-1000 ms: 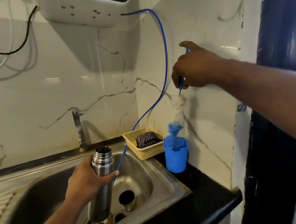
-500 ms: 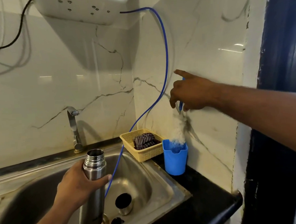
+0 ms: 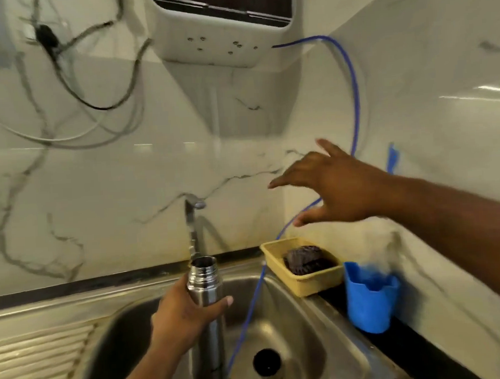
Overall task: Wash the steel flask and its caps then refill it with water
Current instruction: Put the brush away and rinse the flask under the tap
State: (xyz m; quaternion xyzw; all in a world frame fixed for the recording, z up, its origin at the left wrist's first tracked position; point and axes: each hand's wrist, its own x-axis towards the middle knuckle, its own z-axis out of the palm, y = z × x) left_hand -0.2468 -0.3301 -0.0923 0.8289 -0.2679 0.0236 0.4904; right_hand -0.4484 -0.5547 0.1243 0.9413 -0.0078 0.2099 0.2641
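My left hand (image 3: 183,317) grips the steel flask (image 3: 206,313), which stands upright and uncapped over the sink basin (image 3: 293,329). A steel cap (image 3: 267,365) lies mouth-up on the basin floor near the drain. My right hand (image 3: 332,185) hovers open, fingers spread, above the yellow basket and holds nothing. The bottle brush (image 3: 390,240) stands in the blue cup (image 3: 369,302), its bristles blurred and its blue handle tip against the wall.
A tap (image 3: 193,221) rises behind the flask. A thin blue hose (image 3: 354,97) runs from the wall unit (image 3: 223,37) down into the basin. The yellow basket (image 3: 304,277) holds a dark scrubber (image 3: 306,260). The black counter (image 3: 411,352) lies right; the ribbed drainboard (image 3: 35,363) lies left.
My right hand has let go of the brush, which now stands in the blue cup, and moved left with its fingers apart. The view tilted upward; the flask stays in my left hand.
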